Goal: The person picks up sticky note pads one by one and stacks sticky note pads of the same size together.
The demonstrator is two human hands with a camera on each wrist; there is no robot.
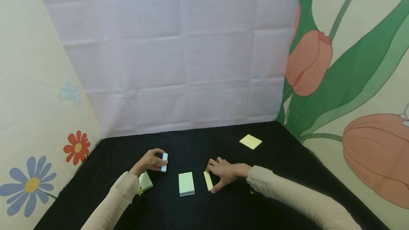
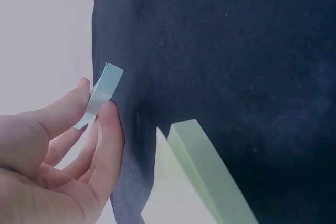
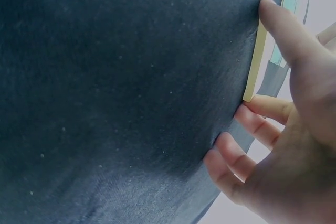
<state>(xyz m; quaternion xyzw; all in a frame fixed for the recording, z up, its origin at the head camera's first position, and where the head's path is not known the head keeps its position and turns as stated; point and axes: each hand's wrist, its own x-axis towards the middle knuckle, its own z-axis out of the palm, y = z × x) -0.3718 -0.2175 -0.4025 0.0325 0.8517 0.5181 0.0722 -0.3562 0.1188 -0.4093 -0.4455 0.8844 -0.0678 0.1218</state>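
Observation:
My left hand (image 1: 151, 160) pinches a narrow light-blue sticky note pad (image 1: 164, 162) between thumb and fingers, above the black cloth. In the left wrist view this pad (image 2: 106, 83) stands tilted at the fingertips. Further right, my right hand (image 1: 225, 170) spans a narrow yellow sticky note pad (image 1: 208, 181) lengthwise, with the thumb at its near end and the index finger at its far end. The right wrist view shows the yellow pad's edge (image 3: 255, 69) close against the cloth. Between the hands lies a pale green pad stack (image 1: 186, 183).
Another pale green pad (image 1: 146, 181) lies beside the left wrist, partly hidden by the sleeve; its top sheet lifts in the left wrist view. A yellow pad (image 1: 250, 141) lies at the back right of the black cloth (image 1: 204, 144). A white curtain (image 1: 179, 63) hangs behind.

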